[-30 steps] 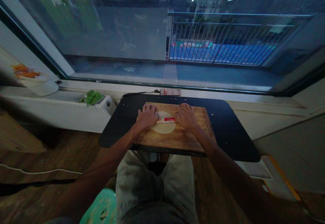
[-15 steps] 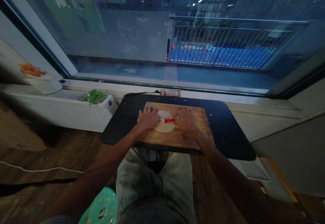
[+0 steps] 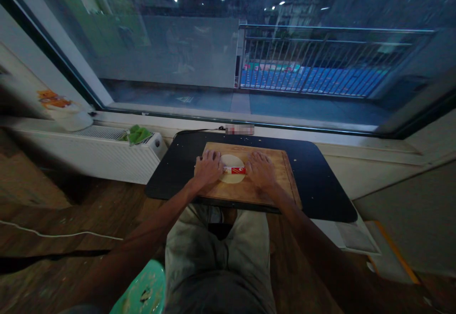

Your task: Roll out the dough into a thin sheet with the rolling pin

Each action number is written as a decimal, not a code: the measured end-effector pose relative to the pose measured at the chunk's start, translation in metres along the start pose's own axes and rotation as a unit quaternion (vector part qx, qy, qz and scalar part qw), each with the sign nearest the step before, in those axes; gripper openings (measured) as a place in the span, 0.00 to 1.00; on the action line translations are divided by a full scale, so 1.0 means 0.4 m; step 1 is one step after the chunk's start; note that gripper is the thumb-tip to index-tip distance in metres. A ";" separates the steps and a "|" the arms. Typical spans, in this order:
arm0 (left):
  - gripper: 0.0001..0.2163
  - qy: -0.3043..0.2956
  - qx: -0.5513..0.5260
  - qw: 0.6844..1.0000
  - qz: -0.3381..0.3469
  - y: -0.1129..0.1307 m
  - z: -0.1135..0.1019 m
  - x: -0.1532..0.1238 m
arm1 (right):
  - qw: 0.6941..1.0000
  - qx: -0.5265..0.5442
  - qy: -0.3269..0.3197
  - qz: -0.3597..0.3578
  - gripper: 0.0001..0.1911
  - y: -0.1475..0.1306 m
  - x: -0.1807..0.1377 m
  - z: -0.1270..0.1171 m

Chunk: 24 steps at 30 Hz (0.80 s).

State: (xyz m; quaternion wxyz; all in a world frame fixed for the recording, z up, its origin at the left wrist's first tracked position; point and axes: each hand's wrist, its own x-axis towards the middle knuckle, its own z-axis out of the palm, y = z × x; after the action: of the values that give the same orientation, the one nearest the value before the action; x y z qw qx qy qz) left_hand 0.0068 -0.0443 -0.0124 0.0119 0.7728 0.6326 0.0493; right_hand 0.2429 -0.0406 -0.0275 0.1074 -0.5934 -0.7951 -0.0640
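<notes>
A round, flat sheet of pale dough [image 3: 231, 179] lies on a wooden board [image 3: 245, 194]. Across its middle rests a rolling pin [image 3: 235, 170] with a red and white label. My left hand [image 3: 209, 166] is over the pin's left end, its fingers bent forward over it. Over the right end lies my right hand [image 3: 261, 167], fingers pointing away from me. Both ends of the pin are hidden beneath my hands. Dough shows between them, above and below the pin.
The board sits on a small black table [image 3: 320, 188] with scattered crumbs, above my lap. A window [image 3: 171, 52] rises behind it. To the left are a white radiator [image 3: 124, 162] with a green cloth [image 3: 137, 134] and a green stool [image 3: 146, 290].
The rolling pin has turned a little, so its label shows differently, and it has shifted slightly towards me with both hands. The dough keeps its round shape.
</notes>
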 end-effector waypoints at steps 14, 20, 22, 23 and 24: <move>0.26 -0.007 0.013 1.000 0.013 0.007 -0.002 -0.050 | 1.000 0.005 0.013 0.017 0.28 -0.031 -0.061 -0.006; 0.27 0.018 0.008 1.000 0.007 0.008 0.021 -0.065 | 0.999 0.002 0.028 0.020 0.28 -0.039 -0.085 -0.002; 0.27 0.025 0.012 1.000 0.009 0.007 0.027 -0.071 | 0.999 0.001 0.032 0.019 0.28 -0.040 -0.092 0.002; 0.27 0.028 0.015 0.999 0.010 0.007 0.030 -0.074 | 0.999 0.002 0.035 0.018 0.28 -0.039 -0.095 0.004; 0.28 0.032 0.017 0.999 0.012 0.007 0.032 -0.077 | 0.999 0.002 0.038 0.017 0.29 -0.039 -0.097 0.006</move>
State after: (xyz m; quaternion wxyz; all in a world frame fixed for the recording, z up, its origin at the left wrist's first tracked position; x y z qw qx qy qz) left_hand 0.0047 -0.0747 -0.0266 -0.0224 0.7786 0.6239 0.0631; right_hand 0.2383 -0.0808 -0.0388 0.1399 -0.6040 -0.7802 -0.0826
